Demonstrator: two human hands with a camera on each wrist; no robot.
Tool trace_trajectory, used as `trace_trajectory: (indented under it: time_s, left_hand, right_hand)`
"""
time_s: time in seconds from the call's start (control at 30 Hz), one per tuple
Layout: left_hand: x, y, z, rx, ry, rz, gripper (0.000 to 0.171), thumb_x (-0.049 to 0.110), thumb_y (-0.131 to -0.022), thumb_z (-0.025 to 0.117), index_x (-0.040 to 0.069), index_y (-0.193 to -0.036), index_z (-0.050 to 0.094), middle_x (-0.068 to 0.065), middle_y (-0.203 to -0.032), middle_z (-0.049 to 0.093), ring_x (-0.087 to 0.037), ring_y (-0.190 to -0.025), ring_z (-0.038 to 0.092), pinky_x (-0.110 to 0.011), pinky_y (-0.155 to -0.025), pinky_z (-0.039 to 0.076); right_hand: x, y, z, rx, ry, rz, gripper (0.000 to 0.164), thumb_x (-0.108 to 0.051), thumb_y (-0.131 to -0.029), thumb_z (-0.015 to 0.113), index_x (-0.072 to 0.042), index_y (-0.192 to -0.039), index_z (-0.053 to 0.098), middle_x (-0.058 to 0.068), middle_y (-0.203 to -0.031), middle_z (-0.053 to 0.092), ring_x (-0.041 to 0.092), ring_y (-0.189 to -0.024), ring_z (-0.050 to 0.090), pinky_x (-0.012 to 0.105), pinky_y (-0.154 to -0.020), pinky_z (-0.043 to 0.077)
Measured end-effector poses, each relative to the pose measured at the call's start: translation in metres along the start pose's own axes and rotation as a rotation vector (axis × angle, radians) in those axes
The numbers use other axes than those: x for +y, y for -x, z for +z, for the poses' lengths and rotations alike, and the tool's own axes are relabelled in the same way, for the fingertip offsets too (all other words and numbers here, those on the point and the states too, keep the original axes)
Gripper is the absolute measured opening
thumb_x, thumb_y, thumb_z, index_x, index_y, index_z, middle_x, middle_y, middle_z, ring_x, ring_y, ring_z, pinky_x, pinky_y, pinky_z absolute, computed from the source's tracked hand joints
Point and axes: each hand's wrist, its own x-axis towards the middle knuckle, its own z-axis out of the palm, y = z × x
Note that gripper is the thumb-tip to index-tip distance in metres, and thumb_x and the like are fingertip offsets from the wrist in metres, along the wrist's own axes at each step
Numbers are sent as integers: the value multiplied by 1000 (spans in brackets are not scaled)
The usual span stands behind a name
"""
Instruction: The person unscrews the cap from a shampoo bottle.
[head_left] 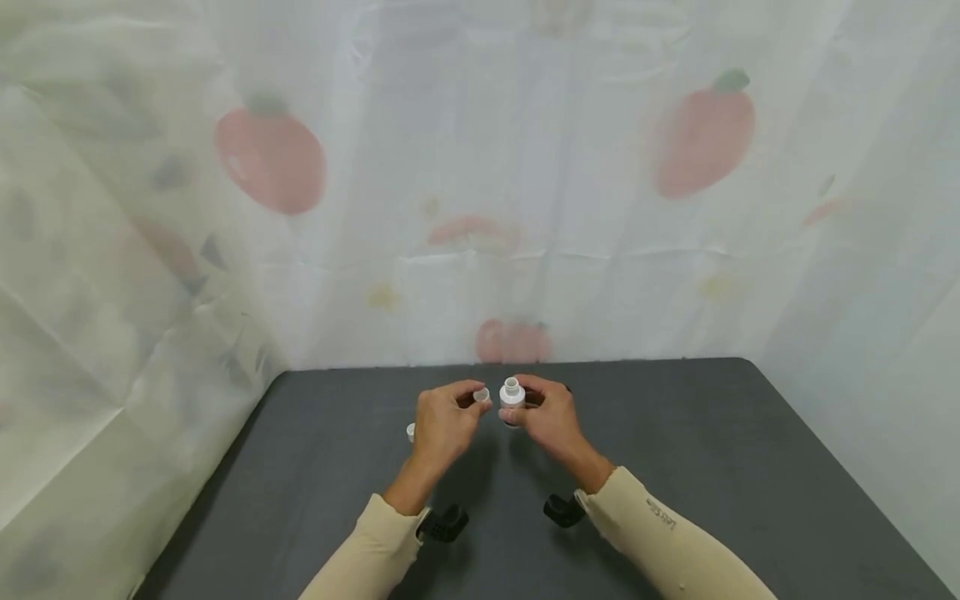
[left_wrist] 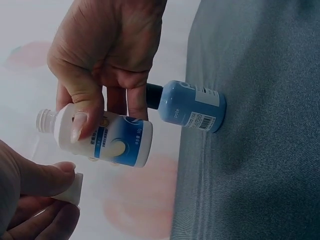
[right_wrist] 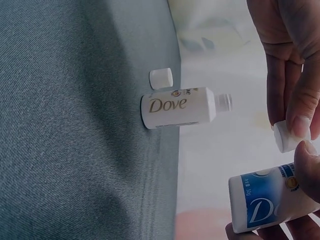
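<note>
My left hand [head_left: 442, 427] pinches a small white bottle cap [head_left: 482, 395] between thumb and fingers. Facing it, my right hand [head_left: 551, 423] grips a white and blue lotion bottle [head_left: 512, 395] round its body. The bottle's threaded neck [left_wrist: 45, 121] is bare. Both hands are raised above the dark table, and the cap [left_wrist: 74, 189] is apart from the neck. In the right wrist view, a second white Dove bottle [right_wrist: 177, 107], also uncapped, stands on the table. A loose white cap [right_wrist: 161, 78] lies next to it.
A blue bottle [left_wrist: 192, 106] with a black top stands on the table, partly behind my right hand in the left wrist view. The dark grey table [head_left: 675, 467] ends at a pale curtain [head_left: 600, 250] printed with fruit, which also hangs at both sides.
</note>
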Motion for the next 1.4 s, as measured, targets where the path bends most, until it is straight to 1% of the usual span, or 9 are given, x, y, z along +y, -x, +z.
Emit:
trace_trajectory:
  time_s: [0.23, 0.43, 0.67, 0.83, 0.9, 1.0, 1.1, 1.23, 1.4]
  left_hand:
    - [-1, 1, 2, -13, -29, 0, 19, 13, -84, 88, 9, -102, 84, -7, -87, 82, -19, -78, 78, -35, -67, 64]
    - [-4, 1, 4, 2, -39, -1, 21, 12, -83, 88, 8, -103, 84, -7, -85, 81, -20, -76, 77, -35, -66, 63]
    - [-9, 2, 10, 8, -83, -12, 21, 12, -82, 89, 9, -103, 84, -7, -85, 81, -19, -77, 77, -36, -67, 63]
    - [-13, 4, 15, 10, -73, -19, 21, 8, -81, 89, 7, -101, 84, -9, -85, 81, -19, -77, 77, -36, -66, 63]
    - [-15, 5, 17, 18, -69, -9, 21, 5, -79, 89, 6, -100, 83, -9, -83, 81, -19, -75, 77, -35, -65, 62]
    - [-18, 6, 21, 27, -88, 20, 21, 3, -78, 88, 5, -98, 83, -9, -82, 80, -19, -73, 76, -34, -63, 61]
    - [-20, 7, 24, 32, -107, 32, 20, 2, -78, 88, 5, -97, 83, -9, -81, 80, -19, -72, 76, -35, -63, 61]
    - [-23, 8, 28, 25, -130, 43, 18, 1, -79, 85, 5, -96, 82, -9, -81, 80, -19, -72, 75, -37, -65, 61]
    - [-27, 8, 33, -12, -166, 39, 19, 0, -80, 83, 4, -98, 82, -10, -88, 81, -23, -80, 77, -41, -70, 63]
  right_hand:
    - [5, -1, 2, 5, 9, 12, 46, 3, -83, 84, -5, -127, 74, 20, -123, 73, 40, -116, 72, 43, -86, 65]
    - [11, -3, 5, 10, 15, 19, 45, 3, -82, 84, -3, -126, 74, 20, -121, 74, 38, -112, 73, 45, -86, 65]
    - [17, -7, 7, 17, 31, 20, 43, 3, -82, 84, -3, -124, 75, 20, -118, 75, 36, -108, 74, 45, -86, 64]
    - [22, -8, 9, 10, 24, 23, 43, 5, -82, 84, -2, -123, 75, 21, -117, 75, 37, -107, 74, 45, -85, 64]
    - [24, -8, 10, 7, 32, 22, 44, 5, -82, 83, 0, -124, 74, 22, -117, 75, 38, -107, 73, 46, -85, 64]
    - [26, -8, 12, 9, 39, 35, 46, 5, -81, 83, 1, -126, 73, 23, -117, 75, 38, -106, 73, 47, -85, 64]
    - [29, -7, 13, 13, 49, 42, 46, 5, -81, 83, 2, -126, 72, 24, -116, 75, 38, -104, 73, 47, -84, 64]
    - [34, -7, 16, 18, 52, 65, 45, 6, -81, 83, 2, -125, 73, 23, -115, 75, 36, -103, 73, 45, -83, 64]
    - [39, -8, 19, 14, 66, 92, 46, 6, -81, 83, 2, -126, 72, 23, -118, 74, 37, -105, 73, 45, -82, 64]
